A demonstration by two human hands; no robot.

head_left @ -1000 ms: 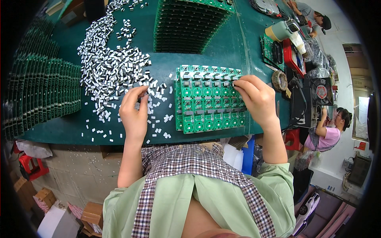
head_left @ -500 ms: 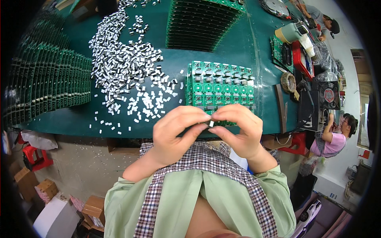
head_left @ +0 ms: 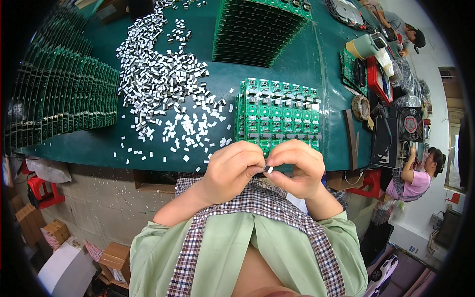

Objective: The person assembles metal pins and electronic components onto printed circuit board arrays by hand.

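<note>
In front of my body, a small black-and-white rectangular piece [head_left: 269, 169] is pinched between the fingertips of both hands. My left hand [head_left: 231, 168] is closed at its dark end, and my right hand [head_left: 300, 168] has thumb and forefinger closed about its white end. Just beyond the fingers lies a green circuit board panel [head_left: 282, 111], with rows of small components and round outlines; it seems to rest on other panels. To the left of it spreads a large heap of similar white and black pieces [head_left: 163, 74], thinning to single white bits near the table edge.
Stacked green boards [head_left: 74, 99] stand at the left, and another stack [head_left: 262, 29] at the far middle. On the right are a tape roll [head_left: 361, 107], a dark bar [head_left: 350, 138], a red tray [head_left: 380, 81] and a fan [head_left: 410, 123]. Two other people work farther right.
Both hands have come slightly closer to my body. The small piece has turned, and its dark part now shows beside the white. The whole view has shifted a little.
</note>
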